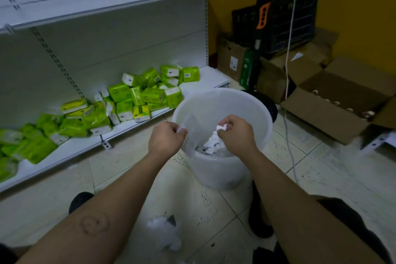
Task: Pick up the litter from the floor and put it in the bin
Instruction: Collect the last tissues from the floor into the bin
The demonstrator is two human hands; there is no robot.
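Two hands reach over the white bin (pixel 214 174) on the tiled floor (pixel 321 178): the left hand (pixel 166 138) pinches a small white scrap (pixel 181 129) at the bin's near left rim, and the right hand (pixel 236 133) is curled round a crumpled white tissue (pixel 221 128) above its middle. More crumpled paper (pixel 211 147) lies in the bin's bottom, and one white wad (pixel 165 231) lies on the floor between the forearms.

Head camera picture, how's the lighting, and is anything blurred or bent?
Head view: dim, greenish light, no glare. Head view: the shelf edge bows from the wide lens. Head view: the tissue packs at left and the floor litter are smeared; the left hand pinching a white scrap, the right hand gripping crumpled paper, and the bin look sharper.
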